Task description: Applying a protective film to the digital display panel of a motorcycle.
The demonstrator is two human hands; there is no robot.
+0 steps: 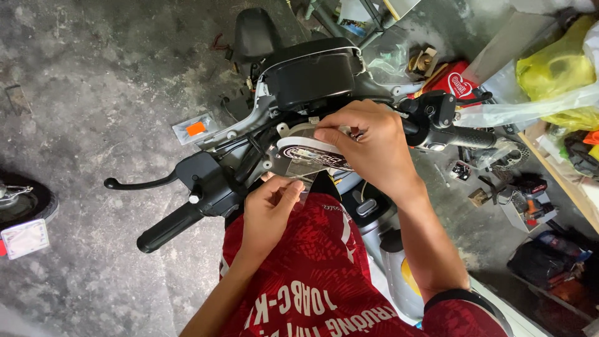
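Grey, stained concrete floor (93,75) is being shown beneath a motorbike whose handlebars are stripped of their front cover, with wiring being left exposed around the black instrument housing (312,75). An oval white-and-black sticker (306,151) is being pressed onto the bracket just below that housing by the right hand (368,146), its fingers being bent down together on the sticker's upper edge. A clear backing film (298,171), hanging from the sticker's lower side, is being pinched between thumb and fingers of the left hand (269,209), just in front of a red printed shirt (299,274). Both black handlebar grips (168,228) are being left untouched, well apart from the hands. A yellow plastic bag (555,75) and scattered small parts are being seen at the right.
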